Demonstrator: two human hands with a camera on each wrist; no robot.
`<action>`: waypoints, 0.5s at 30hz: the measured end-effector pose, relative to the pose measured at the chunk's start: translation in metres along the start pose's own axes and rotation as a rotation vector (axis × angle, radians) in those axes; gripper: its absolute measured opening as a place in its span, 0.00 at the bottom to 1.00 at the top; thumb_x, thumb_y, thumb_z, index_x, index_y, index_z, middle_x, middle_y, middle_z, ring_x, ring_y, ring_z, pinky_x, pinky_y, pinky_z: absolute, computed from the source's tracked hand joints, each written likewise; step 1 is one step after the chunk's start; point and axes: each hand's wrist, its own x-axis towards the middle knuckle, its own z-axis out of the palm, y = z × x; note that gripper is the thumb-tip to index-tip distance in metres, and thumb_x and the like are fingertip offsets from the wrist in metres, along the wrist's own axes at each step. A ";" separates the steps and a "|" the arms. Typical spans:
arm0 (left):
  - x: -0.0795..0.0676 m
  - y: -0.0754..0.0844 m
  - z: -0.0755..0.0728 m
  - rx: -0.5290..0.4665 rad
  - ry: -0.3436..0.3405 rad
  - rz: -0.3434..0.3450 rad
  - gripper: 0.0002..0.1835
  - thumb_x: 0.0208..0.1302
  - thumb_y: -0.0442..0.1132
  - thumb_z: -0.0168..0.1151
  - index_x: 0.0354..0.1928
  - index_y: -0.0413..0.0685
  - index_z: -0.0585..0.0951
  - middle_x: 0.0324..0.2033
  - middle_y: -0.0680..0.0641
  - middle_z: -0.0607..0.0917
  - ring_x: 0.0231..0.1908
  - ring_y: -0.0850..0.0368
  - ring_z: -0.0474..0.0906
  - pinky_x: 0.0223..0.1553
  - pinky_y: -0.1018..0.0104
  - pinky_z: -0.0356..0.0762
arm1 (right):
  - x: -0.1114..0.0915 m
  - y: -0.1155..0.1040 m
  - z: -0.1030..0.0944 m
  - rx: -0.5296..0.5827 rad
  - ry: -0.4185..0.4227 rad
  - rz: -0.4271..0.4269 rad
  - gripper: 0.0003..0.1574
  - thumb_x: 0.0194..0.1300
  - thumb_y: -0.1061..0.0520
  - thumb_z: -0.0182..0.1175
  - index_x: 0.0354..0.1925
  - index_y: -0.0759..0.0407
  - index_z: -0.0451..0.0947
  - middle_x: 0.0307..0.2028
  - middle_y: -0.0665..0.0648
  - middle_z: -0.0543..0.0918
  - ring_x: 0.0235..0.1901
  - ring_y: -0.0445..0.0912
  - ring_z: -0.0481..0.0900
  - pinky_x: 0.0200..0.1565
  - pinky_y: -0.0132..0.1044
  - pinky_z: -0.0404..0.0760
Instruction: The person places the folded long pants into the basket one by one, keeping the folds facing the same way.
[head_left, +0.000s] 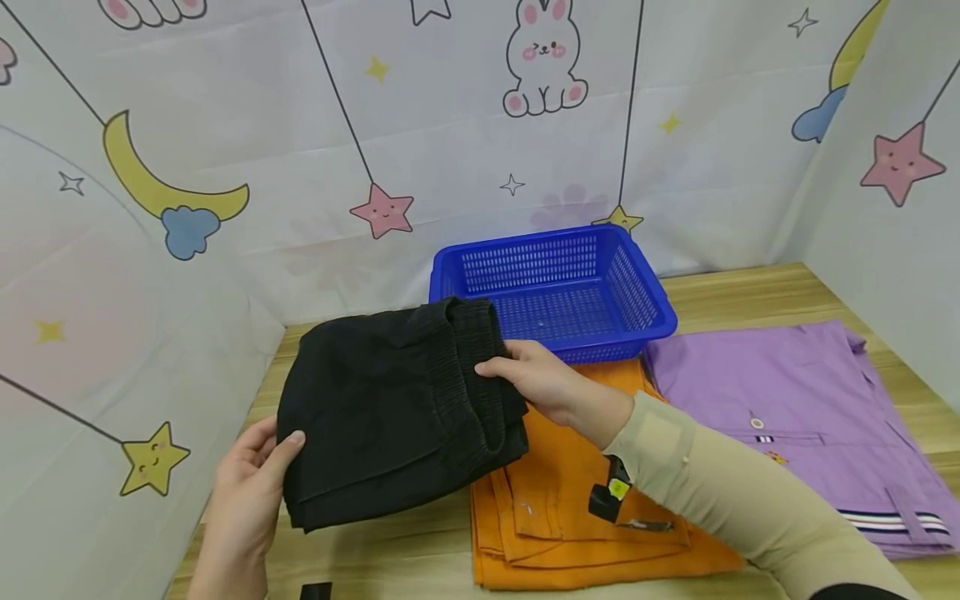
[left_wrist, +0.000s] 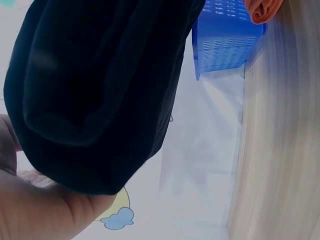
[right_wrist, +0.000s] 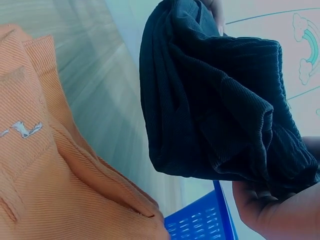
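A folded black fabric garment (head_left: 360,392) with ribbed waistband (head_left: 480,404) hangs above the wood-grain table (head_left: 420,550). The left hand (head_left: 246,492) pinches its folded edge (head_left: 291,475); the right hand's (head_left: 555,387) fingers grip the waistband. Probably soft, light, floppy, best supported at both ends.

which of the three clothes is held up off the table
The black garment: the left hand and right hand hold it up, while the orange garment and purple garment lie on the table.
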 end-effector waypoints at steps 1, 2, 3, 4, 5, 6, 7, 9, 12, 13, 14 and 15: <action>0.000 0.000 0.000 0.003 0.000 0.000 0.16 0.67 0.36 0.56 0.54 0.40 0.70 0.34 0.61 0.84 0.33 0.65 0.83 0.33 0.73 0.81 | 0.000 0.000 0.000 -0.001 0.000 -0.002 0.24 0.70 0.57 0.51 0.62 0.60 0.68 0.56 0.60 0.78 0.49 0.44 0.79 0.56 0.43 0.77; 0.000 0.001 0.001 0.007 0.000 -0.002 0.16 0.67 0.36 0.56 0.54 0.40 0.70 0.34 0.61 0.84 0.33 0.66 0.82 0.33 0.73 0.81 | 0.000 0.000 -0.001 -0.003 0.002 -0.004 0.24 0.70 0.57 0.51 0.62 0.60 0.68 0.56 0.60 0.78 0.49 0.44 0.80 0.56 0.43 0.77; 0.000 0.001 0.002 0.010 0.001 -0.005 0.16 0.67 0.37 0.56 0.54 0.40 0.70 0.34 0.61 0.84 0.33 0.66 0.82 0.33 0.73 0.81 | 0.000 0.000 -0.001 -0.004 0.004 -0.005 0.23 0.70 0.57 0.51 0.61 0.61 0.68 0.56 0.60 0.78 0.49 0.44 0.80 0.56 0.43 0.77; 0.000 0.001 0.002 0.013 0.002 -0.007 0.16 0.67 0.37 0.56 0.54 0.40 0.70 0.34 0.61 0.83 0.33 0.66 0.82 0.33 0.73 0.81 | 0.000 0.000 -0.002 -0.003 0.006 -0.006 0.23 0.70 0.57 0.51 0.61 0.61 0.69 0.55 0.61 0.78 0.48 0.44 0.80 0.55 0.43 0.77; 0.000 0.001 0.003 0.015 0.003 -0.006 0.16 0.67 0.37 0.56 0.54 0.40 0.70 0.34 0.61 0.83 0.33 0.66 0.82 0.33 0.73 0.81 | 0.000 0.000 -0.002 -0.003 0.009 -0.006 0.23 0.70 0.57 0.51 0.61 0.61 0.69 0.55 0.61 0.79 0.48 0.44 0.80 0.55 0.43 0.77; 0.000 0.001 0.003 0.016 0.001 -0.008 0.16 0.67 0.37 0.56 0.54 0.41 0.70 0.34 0.61 0.83 0.33 0.66 0.82 0.33 0.73 0.81 | 0.000 0.000 -0.003 -0.003 0.013 -0.006 0.23 0.69 0.57 0.52 0.61 0.61 0.69 0.55 0.61 0.79 0.47 0.44 0.80 0.55 0.43 0.78; 0.000 0.001 0.004 0.015 -0.001 -0.007 0.16 0.67 0.37 0.56 0.54 0.41 0.70 0.34 0.61 0.83 0.33 0.65 0.82 0.33 0.72 0.81 | 0.000 0.000 -0.003 -0.003 0.018 -0.005 0.23 0.69 0.57 0.52 0.60 0.61 0.69 0.54 0.61 0.79 0.47 0.44 0.81 0.54 0.43 0.78; 0.000 0.002 0.005 0.009 -0.003 -0.002 0.15 0.67 0.37 0.56 0.53 0.40 0.70 0.34 0.61 0.83 0.32 0.65 0.82 0.33 0.72 0.81 | 0.000 -0.001 -0.004 0.000 0.024 -0.004 0.23 0.69 0.57 0.52 0.60 0.62 0.69 0.54 0.61 0.79 0.45 0.44 0.81 0.53 0.42 0.79; 0.001 0.002 0.007 0.004 -0.011 0.005 0.15 0.67 0.36 0.56 0.53 0.40 0.71 0.33 0.61 0.83 0.31 0.65 0.82 0.32 0.72 0.81 | 0.000 -0.001 -0.005 0.000 0.031 0.000 0.23 0.69 0.56 0.52 0.60 0.62 0.69 0.54 0.61 0.79 0.44 0.43 0.81 0.52 0.42 0.79; 0.001 0.001 0.008 0.004 -0.013 0.009 0.15 0.67 0.35 0.56 0.53 0.40 0.71 0.32 0.61 0.83 0.31 0.65 0.82 0.32 0.72 0.81 | 0.000 -0.001 -0.006 0.000 0.032 0.001 0.23 0.69 0.56 0.52 0.60 0.62 0.69 0.53 0.61 0.80 0.44 0.43 0.81 0.52 0.42 0.79; 0.002 0.001 0.009 0.004 -0.014 0.009 0.14 0.67 0.35 0.56 0.53 0.40 0.71 0.32 0.61 0.83 0.31 0.65 0.82 0.32 0.72 0.81 | 0.000 -0.001 -0.006 -0.001 0.034 0.003 0.23 0.69 0.56 0.52 0.60 0.62 0.69 0.53 0.61 0.80 0.44 0.43 0.82 0.51 0.42 0.80; 0.002 0.001 0.010 0.006 -0.017 0.007 0.15 0.67 0.35 0.56 0.53 0.40 0.71 0.32 0.61 0.83 0.31 0.65 0.82 0.32 0.72 0.81 | -0.001 0.000 -0.007 -0.002 0.036 0.004 0.23 0.69 0.56 0.52 0.60 0.62 0.69 0.53 0.61 0.80 0.44 0.43 0.82 0.51 0.42 0.80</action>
